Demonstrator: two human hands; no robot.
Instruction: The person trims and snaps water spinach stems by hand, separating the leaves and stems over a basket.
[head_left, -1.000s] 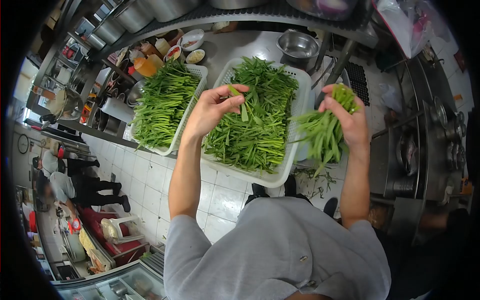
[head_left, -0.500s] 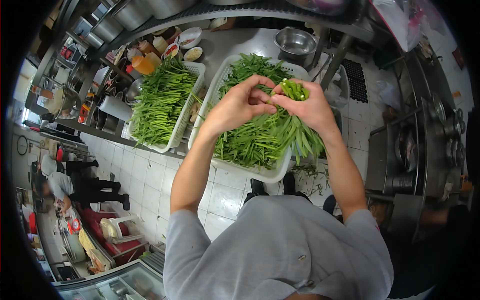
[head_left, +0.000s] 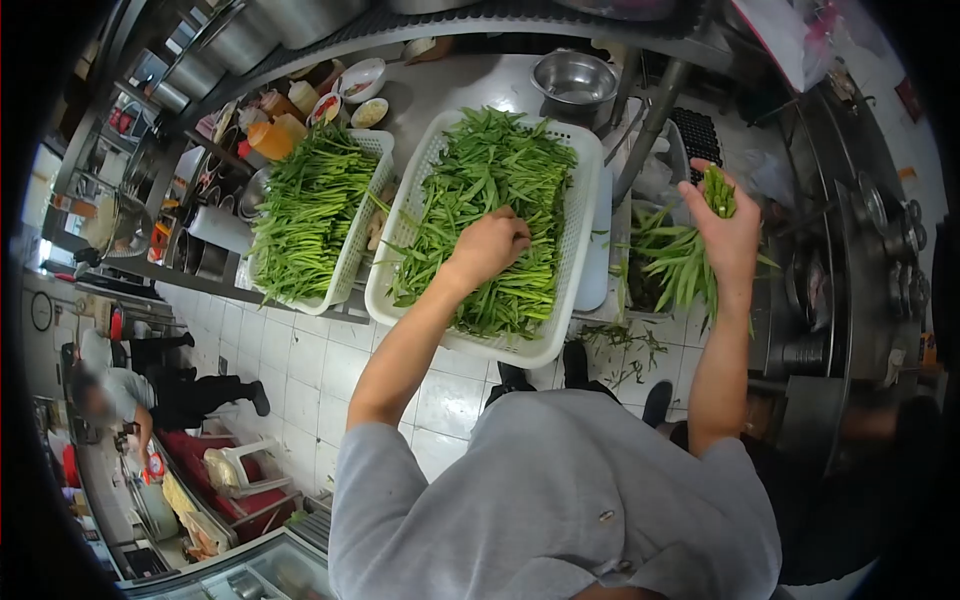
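Note:
A white perforated basket (head_left: 597, 190) in front of me holds a heap of water spinach (head_left: 495, 165), leaves and cut stems together. My left hand (head_left: 488, 246) rests on this heap with its fingers curled closed; whatever lies in them is hidden. Off to the right of the basket, my right hand (head_left: 730, 225) is closed around a bunch of water spinach (head_left: 690, 262), its stem ends upward and its leaves hanging down to the left. A second white basket (head_left: 350, 245), left of the first, holds more water spinach (head_left: 310, 220) with the stems laid side by side.
A steel bowl (head_left: 574, 78), small white bowls (head_left: 362, 78) and sauce bottles (head_left: 270, 138) stand at the back of the steel table. Below my right hand is a container with loose greens (head_left: 650, 245). Leaf scraps (head_left: 625, 345) litter the tiled floor. Another person (head_left: 125, 375) works at far left.
My hands, together at the bunch before, are now apart. The right hand has carried the bunch right, past the basket. My left hand has let go of it and moved down onto the heap.

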